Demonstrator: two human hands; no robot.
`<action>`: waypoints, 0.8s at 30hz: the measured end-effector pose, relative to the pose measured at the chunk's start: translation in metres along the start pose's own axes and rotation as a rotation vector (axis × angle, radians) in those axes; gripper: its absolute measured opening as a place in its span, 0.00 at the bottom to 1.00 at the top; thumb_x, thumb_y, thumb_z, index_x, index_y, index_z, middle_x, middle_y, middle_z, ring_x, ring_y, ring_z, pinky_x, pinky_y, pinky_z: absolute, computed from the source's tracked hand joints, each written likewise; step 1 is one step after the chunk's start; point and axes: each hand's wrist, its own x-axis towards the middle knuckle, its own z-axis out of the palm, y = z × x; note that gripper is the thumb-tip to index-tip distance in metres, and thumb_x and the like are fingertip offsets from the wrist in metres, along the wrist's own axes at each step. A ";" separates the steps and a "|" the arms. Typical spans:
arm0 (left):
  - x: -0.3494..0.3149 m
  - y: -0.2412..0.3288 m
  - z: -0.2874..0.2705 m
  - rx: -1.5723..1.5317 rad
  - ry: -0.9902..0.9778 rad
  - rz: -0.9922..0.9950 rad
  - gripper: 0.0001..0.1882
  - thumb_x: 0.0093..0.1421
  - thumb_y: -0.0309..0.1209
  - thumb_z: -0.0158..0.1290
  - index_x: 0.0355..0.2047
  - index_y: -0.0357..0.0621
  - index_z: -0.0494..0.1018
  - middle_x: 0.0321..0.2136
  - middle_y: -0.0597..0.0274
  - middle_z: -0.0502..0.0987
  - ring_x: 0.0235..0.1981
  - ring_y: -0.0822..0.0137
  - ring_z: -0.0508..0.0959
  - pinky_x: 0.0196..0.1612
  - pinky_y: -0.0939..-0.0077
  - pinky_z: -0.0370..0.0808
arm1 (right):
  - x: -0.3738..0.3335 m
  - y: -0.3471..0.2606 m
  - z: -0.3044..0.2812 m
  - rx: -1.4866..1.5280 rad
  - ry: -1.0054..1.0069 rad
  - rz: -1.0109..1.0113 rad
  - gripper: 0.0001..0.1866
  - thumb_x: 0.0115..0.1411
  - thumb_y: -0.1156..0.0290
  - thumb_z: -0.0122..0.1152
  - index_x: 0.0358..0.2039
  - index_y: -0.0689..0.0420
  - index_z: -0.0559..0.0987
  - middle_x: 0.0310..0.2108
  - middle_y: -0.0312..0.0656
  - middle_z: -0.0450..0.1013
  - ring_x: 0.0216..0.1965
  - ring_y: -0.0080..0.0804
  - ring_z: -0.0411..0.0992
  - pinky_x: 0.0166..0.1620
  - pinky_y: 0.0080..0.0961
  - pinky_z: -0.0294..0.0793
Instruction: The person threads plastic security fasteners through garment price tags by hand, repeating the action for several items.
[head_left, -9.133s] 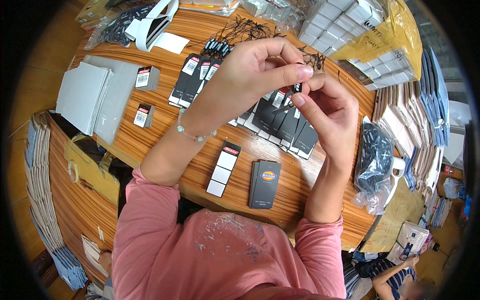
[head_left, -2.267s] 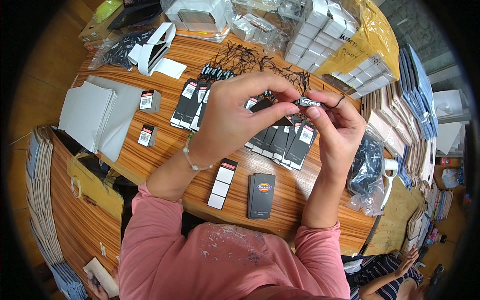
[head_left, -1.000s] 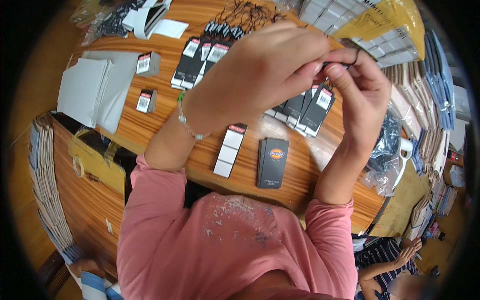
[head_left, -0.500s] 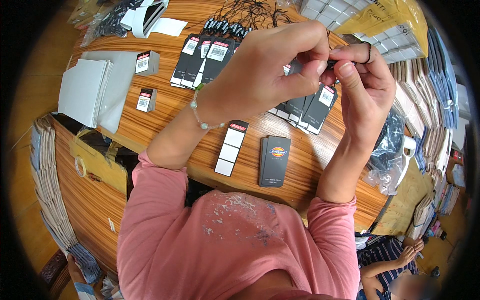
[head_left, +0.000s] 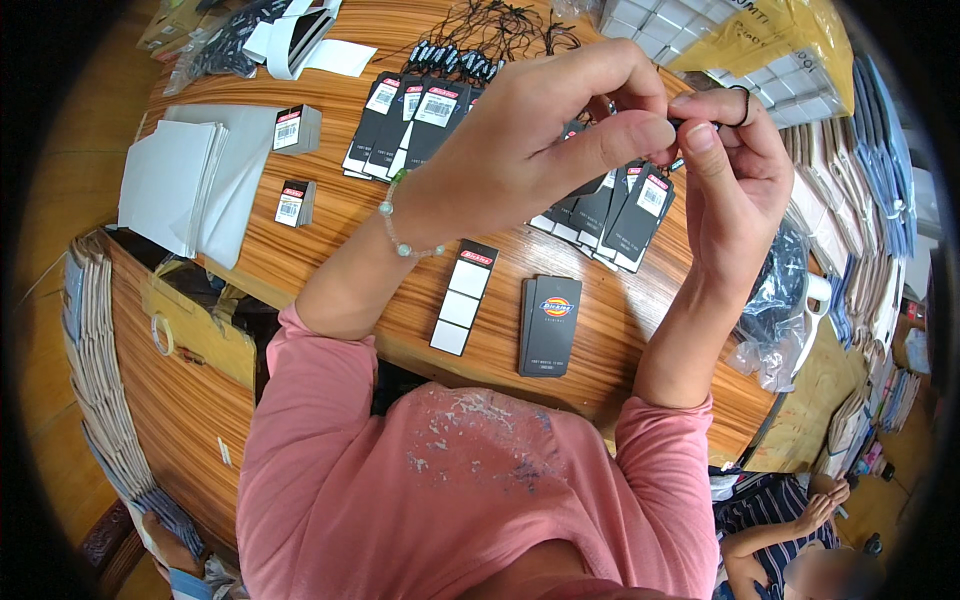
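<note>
Two hands of ours meet above the wooden table (head_left: 620, 355). Our left hand (head_left: 545, 130) and our right hand (head_left: 738, 165) pinch one small black fastener (head_left: 676, 124), thumb against finger, and the fingertips cover most of it. A thin black cord loop (head_left: 743, 105) goes around one right finger. We judge the step in hand to be fine work on this fastener; whether it is being joined or loosened, we cannot tell. The next move, in our opinion, calls for two steady pinches and a cord without tangle.

Near our table edge lie a white-panelled label card (head_left: 461, 308) and a small stack of dark grey tags (head_left: 550, 330). Farther, black hang tags (head_left: 635, 220) with barcode stickers overlap, and beyond them black strings (head_left: 500, 22) are tangled. Farthest stand white boxes (head_left: 640, 28), partly under yellow plastic (head_left: 745, 48).
</note>
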 end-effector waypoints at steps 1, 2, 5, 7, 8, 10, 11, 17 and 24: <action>-0.001 -0.001 0.001 0.001 0.006 -0.015 0.08 0.55 0.31 0.49 0.27 0.37 0.66 0.21 0.63 0.71 0.23 0.74 0.72 0.27 0.83 0.68 | 0.000 0.000 0.000 0.011 0.004 0.005 0.06 0.52 0.79 0.54 0.30 0.68 0.71 0.25 0.42 0.71 0.25 0.23 0.71 0.30 0.15 0.71; -0.002 -0.002 0.002 0.003 0.012 -0.030 0.09 0.55 0.31 0.49 0.27 0.37 0.66 0.21 0.63 0.71 0.23 0.74 0.72 0.27 0.83 0.68 | 0.000 0.000 0.001 0.021 0.009 0.009 0.05 0.52 0.79 0.54 0.30 0.68 0.71 0.25 0.42 0.71 0.25 0.23 0.71 0.30 0.14 0.71; -0.003 -0.002 0.007 -0.030 0.061 -0.075 0.08 0.55 0.31 0.48 0.27 0.37 0.67 0.21 0.63 0.71 0.23 0.74 0.73 0.27 0.83 0.68 | 0.000 0.003 0.002 0.059 0.008 0.012 0.05 0.52 0.80 0.54 0.30 0.68 0.71 0.25 0.43 0.71 0.25 0.23 0.71 0.30 0.14 0.71; -0.003 0.000 0.009 -0.025 0.088 -0.085 0.07 0.55 0.30 0.48 0.27 0.37 0.67 0.21 0.63 0.71 0.23 0.74 0.73 0.27 0.83 0.68 | 0.000 0.003 0.003 0.060 0.014 0.017 0.06 0.51 0.80 0.55 0.30 0.67 0.71 0.25 0.42 0.71 0.25 0.23 0.71 0.30 0.14 0.71; -0.003 0.000 0.009 -0.003 0.093 -0.079 0.07 0.55 0.29 0.48 0.27 0.37 0.67 0.21 0.62 0.71 0.23 0.74 0.73 0.26 0.82 0.68 | -0.001 0.002 0.004 0.047 0.023 0.023 0.06 0.51 0.80 0.55 0.30 0.67 0.71 0.25 0.42 0.71 0.24 0.23 0.71 0.29 0.14 0.71; -0.002 0.001 0.009 0.056 0.098 -0.058 0.06 0.55 0.29 0.47 0.27 0.38 0.67 0.20 0.62 0.71 0.23 0.73 0.73 0.26 0.82 0.68 | -0.001 0.001 0.006 0.041 0.042 0.032 0.06 0.51 0.80 0.55 0.30 0.67 0.70 0.25 0.42 0.71 0.24 0.23 0.71 0.29 0.13 0.71; -0.002 0.001 0.009 0.094 0.099 -0.042 0.06 0.55 0.28 0.47 0.27 0.38 0.67 0.20 0.62 0.71 0.22 0.72 0.73 0.25 0.81 0.68 | -0.001 0.001 0.007 0.049 0.053 0.035 0.07 0.51 0.79 0.55 0.31 0.67 0.70 0.24 0.42 0.71 0.24 0.22 0.71 0.29 0.13 0.71; -0.002 -0.004 0.004 0.244 0.054 0.074 0.04 0.54 0.27 0.47 0.26 0.39 0.65 0.19 0.62 0.69 0.21 0.68 0.71 0.24 0.79 0.66 | -0.002 0.002 0.006 0.061 0.030 0.035 0.07 0.51 0.79 0.56 0.30 0.66 0.69 0.22 0.40 0.71 0.23 0.22 0.70 0.28 0.13 0.70; -0.005 -0.006 0.006 0.046 0.032 0.025 0.05 0.54 0.27 0.48 0.25 0.40 0.65 0.18 0.62 0.69 0.20 0.70 0.71 0.24 0.81 0.67 | -0.002 -0.001 0.007 0.126 0.002 0.053 0.06 0.51 0.79 0.55 0.29 0.64 0.69 0.22 0.39 0.70 0.21 0.21 0.68 0.26 0.13 0.68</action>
